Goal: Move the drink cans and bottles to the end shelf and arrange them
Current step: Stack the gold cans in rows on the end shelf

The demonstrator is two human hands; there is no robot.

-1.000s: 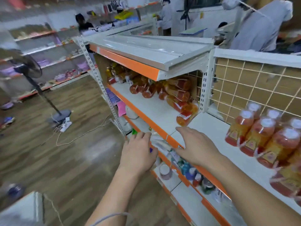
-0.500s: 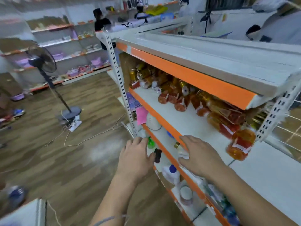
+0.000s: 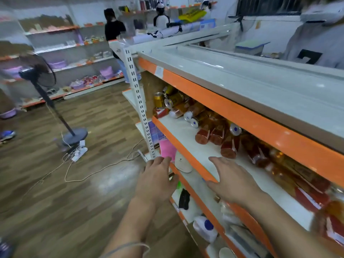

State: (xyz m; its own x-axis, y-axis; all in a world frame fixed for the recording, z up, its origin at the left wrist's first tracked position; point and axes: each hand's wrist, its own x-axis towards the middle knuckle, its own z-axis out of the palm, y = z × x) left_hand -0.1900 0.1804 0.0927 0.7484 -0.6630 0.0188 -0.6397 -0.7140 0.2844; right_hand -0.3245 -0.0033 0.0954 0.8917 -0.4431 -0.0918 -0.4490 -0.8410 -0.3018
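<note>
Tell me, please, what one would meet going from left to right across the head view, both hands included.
pedestal fan → person in a black top → left hand → right hand → person in a grey top

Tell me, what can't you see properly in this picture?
Head view:
- Bottles at the right: blurred, cut off by the picture edge.
- Their far ends: hidden under the orange shelf edge.
- Lower shelf goods: partly covered by the right hand and arm.
- Cans: labels too small to read.
</note>
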